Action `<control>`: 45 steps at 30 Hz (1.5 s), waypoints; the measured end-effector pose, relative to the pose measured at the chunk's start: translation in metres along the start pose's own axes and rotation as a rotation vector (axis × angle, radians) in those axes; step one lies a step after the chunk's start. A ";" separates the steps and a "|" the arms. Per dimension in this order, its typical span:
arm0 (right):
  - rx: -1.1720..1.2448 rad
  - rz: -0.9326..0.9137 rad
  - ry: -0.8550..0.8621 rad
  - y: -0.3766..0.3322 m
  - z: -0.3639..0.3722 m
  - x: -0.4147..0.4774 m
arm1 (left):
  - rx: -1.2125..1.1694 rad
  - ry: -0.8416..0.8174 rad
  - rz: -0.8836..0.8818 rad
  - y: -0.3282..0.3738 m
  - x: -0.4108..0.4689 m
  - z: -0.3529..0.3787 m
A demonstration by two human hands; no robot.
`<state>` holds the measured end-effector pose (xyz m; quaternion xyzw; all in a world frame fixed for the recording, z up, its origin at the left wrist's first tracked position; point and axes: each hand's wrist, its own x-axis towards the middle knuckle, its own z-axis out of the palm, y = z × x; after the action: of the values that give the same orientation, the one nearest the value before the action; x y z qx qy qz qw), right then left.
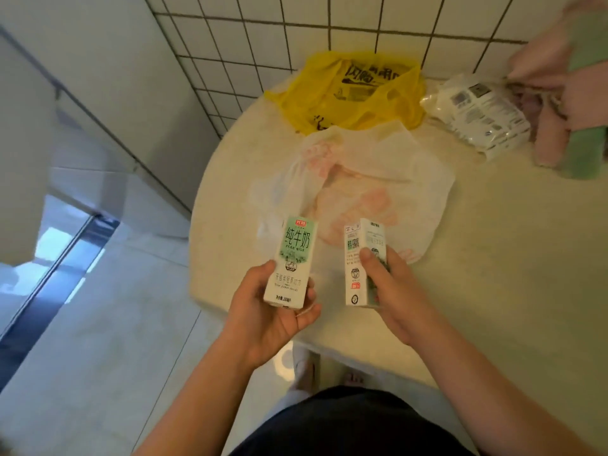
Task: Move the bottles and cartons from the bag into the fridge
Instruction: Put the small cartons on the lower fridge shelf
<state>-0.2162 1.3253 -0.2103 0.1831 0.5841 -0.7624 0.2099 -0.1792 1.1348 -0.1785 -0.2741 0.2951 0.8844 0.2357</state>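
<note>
The head view shows the left hand [266, 311] closed around the lower part of one milk carton [291, 261] and the right hand [388, 291] closed around a second carton [360, 263], both upright, just in front of the white bag [355, 192] on the worktop [493, 258]. The left carton rests only on the fingers with the thumb at its side, so I think it could slip or tip if the person turns quickly. The fridge is not clearly in view, and I cannot tell whether something remains inside the white bag or the yellow bag [348, 93] beyond it.
</note>
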 end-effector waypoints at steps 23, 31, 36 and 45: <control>-0.334 0.047 -0.509 0.125 0.279 -0.102 | 0.255 0.625 0.466 0.034 -0.251 -0.248; -0.495 0.322 -0.619 0.227 0.447 -0.165 | 0.185 0.792 0.515 0.048 -0.372 -0.380; -0.561 0.465 -0.666 0.259 0.523 -0.179 | 0.064 0.884 0.550 0.059 -0.407 -0.432; -0.726 0.450 -0.788 0.295 0.652 -0.151 | -0.089 0.951 0.568 0.146 -0.419 -0.511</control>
<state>0.0466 0.6425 -0.2075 -0.0786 0.6326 -0.4607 0.6176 0.2227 0.5907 -0.2046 -0.5624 0.3938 0.7037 -0.1831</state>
